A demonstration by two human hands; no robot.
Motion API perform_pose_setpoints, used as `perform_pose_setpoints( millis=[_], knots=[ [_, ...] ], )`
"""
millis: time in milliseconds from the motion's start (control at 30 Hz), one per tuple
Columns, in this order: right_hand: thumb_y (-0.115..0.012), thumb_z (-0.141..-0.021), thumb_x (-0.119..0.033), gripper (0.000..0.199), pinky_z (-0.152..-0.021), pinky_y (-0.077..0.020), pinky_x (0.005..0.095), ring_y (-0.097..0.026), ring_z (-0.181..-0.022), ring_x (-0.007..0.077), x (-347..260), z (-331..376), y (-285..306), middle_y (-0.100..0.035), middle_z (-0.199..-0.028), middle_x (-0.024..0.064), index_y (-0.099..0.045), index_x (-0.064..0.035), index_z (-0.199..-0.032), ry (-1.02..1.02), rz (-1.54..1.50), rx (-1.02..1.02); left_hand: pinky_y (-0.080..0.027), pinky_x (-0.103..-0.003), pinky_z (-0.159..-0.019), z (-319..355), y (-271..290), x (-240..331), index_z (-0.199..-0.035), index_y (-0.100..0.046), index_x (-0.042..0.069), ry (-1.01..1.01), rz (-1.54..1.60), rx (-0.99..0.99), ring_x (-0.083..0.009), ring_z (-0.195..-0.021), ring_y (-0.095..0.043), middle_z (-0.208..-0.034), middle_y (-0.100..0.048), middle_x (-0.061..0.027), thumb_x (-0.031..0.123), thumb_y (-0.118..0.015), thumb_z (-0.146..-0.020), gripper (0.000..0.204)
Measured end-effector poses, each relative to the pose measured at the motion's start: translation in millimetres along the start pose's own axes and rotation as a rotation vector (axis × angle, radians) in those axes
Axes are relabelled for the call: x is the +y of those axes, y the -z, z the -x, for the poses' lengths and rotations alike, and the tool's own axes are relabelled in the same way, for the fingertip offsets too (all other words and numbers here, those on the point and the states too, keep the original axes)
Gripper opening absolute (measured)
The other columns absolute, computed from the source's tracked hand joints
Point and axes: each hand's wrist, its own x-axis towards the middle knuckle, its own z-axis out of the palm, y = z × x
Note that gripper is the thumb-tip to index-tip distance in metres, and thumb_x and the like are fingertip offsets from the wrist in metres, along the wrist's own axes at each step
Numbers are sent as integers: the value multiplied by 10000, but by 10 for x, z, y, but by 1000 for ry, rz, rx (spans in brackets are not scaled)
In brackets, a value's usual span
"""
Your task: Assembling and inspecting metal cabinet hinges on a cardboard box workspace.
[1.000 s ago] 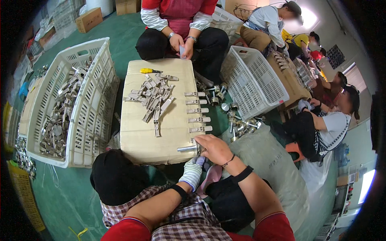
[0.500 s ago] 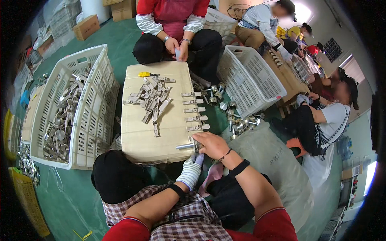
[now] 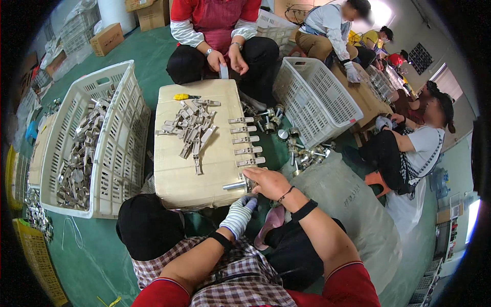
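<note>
Apart came the co-worker's hands point(image 3: 216, 60) at twelve o'clock! At the box point(image 3: 176, 187)'s five o'clock corner, the right hand point(image 3: 271, 182) had fingers clamped on the metal rod point(image 3: 233, 186)'s three o'clock end; the gloved left hand point(image 3: 239, 215)'s finger hold couldn't be told. Likely stiff, slippery, weighty: best taken mid-shaft.

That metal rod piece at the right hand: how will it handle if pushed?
The metal rod is straight, bright metal, so probably stiff and fairly heavy for its size. Its smooth-looking, shiny surface may be slippery. The shaft looks round, so it could roll if clear of the right hand.
</note>
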Motion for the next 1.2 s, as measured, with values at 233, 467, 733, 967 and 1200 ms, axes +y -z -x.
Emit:
perform_pose_setpoints(
  millis=[233, 467, 733, 967, 1200],
  knots=[
    [-638, -728, -120, 612, -999, -353, 332, -403, -1223, 249, 42, 15, 7, -418, -1327, 133, -402, -34, -1286, 5, 27, -56, -439, -238, -628, -24, -6, 75, -1029, -577, 24, 40, 171, -12, -111, -685, -547, -828, -624, -32, 183, -530, -893, 214],
    [-365, -908, -291, 459, -986, -330, 378, -389, -1238, 227, -62, 16, 75, -419, -1334, 124, -408, -36, -1287, -47, 92, -99, -443, -237, -637, 92, -64, 250, -1034, -583, 11, 3, 158, 11, -110, -712, -550, -856, -625, -46, 169, -529, -893, 219],
    [-253, -931, -380, 497, -1040, -216, 472, -347, -1259, 288, -60, 74, 153, -369, -1382, 71, -419, -73, -1285, -149, 1, -118, -393, -389, -881, 179, 117, 647, -1207, -424, -13, -715, -645, 440, -257, -967, -531, -1119, -531, -153, 339, -678, -743, 636],
    [-241, -944, -392, 512, -1078, -71, 487, -239, -1312, 346, -65, 21, 172, -306, -1415, 105, -372, -73, -1322, -241, -64, -232, -359, -452, -883, -92, 90, 592, -1234, -404, 63, -808, -1252, 375, -308, -1004, -508, -1118, -522, -131, 377, -762, -572, 816],
    [-557, -828, -244, 340, -802, -448, 394, -567, -926, 333, 310, 6, 15, -603, -999, 183, -528, -10, -1073, -407, -454, 530, -385, -441, -777, -132, 149, 543, -1147, -474, 77, -920, -1314, 317, -300, -941, -512, -1052, -529, -127, 379, -728, -640, 642]
  ],
)
